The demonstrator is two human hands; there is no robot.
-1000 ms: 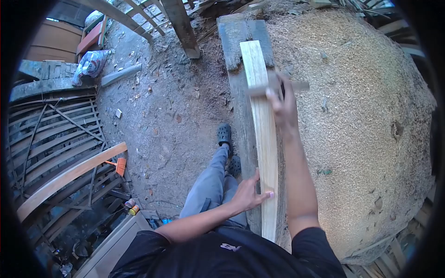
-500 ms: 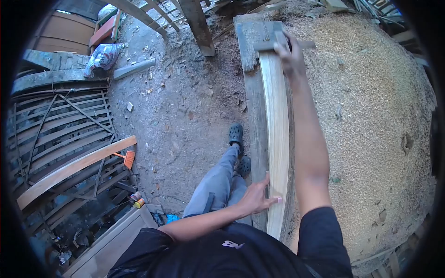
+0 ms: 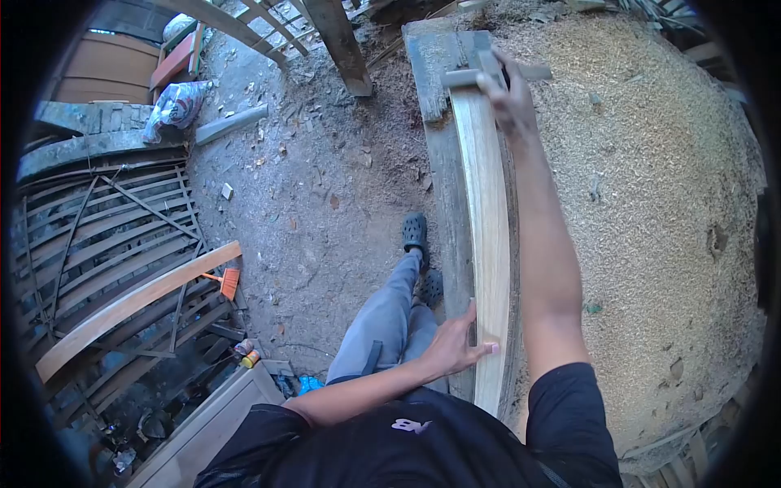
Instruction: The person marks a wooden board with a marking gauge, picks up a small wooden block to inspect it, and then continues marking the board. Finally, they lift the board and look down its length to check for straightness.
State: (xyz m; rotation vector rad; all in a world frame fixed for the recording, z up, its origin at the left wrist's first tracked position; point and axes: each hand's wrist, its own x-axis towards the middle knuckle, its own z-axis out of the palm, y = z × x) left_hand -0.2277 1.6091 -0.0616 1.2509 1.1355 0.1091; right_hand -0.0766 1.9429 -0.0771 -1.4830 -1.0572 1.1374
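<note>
A long pale plank [image 3: 488,203] lies on a weathered bench board [image 3: 452,211]. At its far end my right hand [image 3: 512,102] is closed around what looks like a wooden hand plane [image 3: 464,78] with a crossbar handle; my fingers hide part of its body. My left hand [image 3: 451,346] holds the left edge of the plank at the near end. Its thumb lies across the top face and the index finger points forward along the side; the other fingers are mostly hidden.
Wood shavings [image 3: 651,203] cover the ground on the right. A wooden post [image 3: 342,53] stands left of the bench's far end. On the left are slatted frames [image 3: 106,236], a curved board [image 3: 138,305], an orange brush [image 3: 230,283] and a stuffed bag [image 3: 175,110].
The whole view has shifted slightly. Both hands keep nearly the same places on the plane and plank, with no clear movement of the tool along the wood.
</note>
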